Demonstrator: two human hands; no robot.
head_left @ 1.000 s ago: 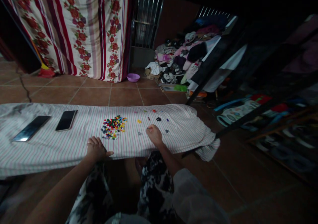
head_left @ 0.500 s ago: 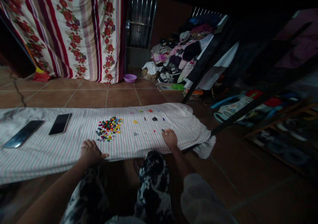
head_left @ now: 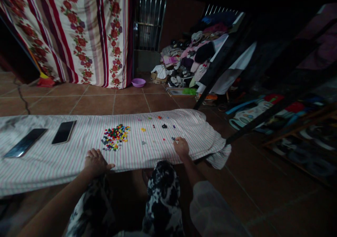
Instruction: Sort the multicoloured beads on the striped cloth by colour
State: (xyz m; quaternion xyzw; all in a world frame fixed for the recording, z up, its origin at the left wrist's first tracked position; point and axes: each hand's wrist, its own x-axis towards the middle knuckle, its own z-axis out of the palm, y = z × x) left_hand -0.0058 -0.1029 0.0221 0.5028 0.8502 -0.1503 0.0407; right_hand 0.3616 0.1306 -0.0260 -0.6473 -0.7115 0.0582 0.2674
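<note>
My left hand (head_left: pixel 96 162) lies on the near edge of the striped cloth (head_left: pixel 63 163), its thumb and fingers apart, holding nothing. Just beyond it is a mixed pile of small coloured beads (head_left: pixel 116 137). My right hand (head_left: pixel 181 148) is on the cloth further right, fingers curled together, with the tips at a few small dark grey beads (head_left: pixel 173 138); whether one is pinched is too small to see. Small sorted groups lie around it: black beads (head_left: pixel 164 126), yellow beads (head_left: pixel 143 129), grey beads (head_left: pixel 143 143) and a single red bead (head_left: pixel 163 139).
Two phones (head_left: pixel 64 132) lie on the cloth at the left. Beyond the cloth are a tiled floor, a purple basin (head_left: pixel 138 82), a floral curtain (head_left: pixel 86 37) and a heap of clothes (head_left: pixel 189 54). A dark slanting post (head_left: pixel 210 86) rises behind the right end.
The view has shifted very slightly. My right hand stays by the dark grey beads with barely any movement, and my left hand keeps its place on the cloth edge.
</note>
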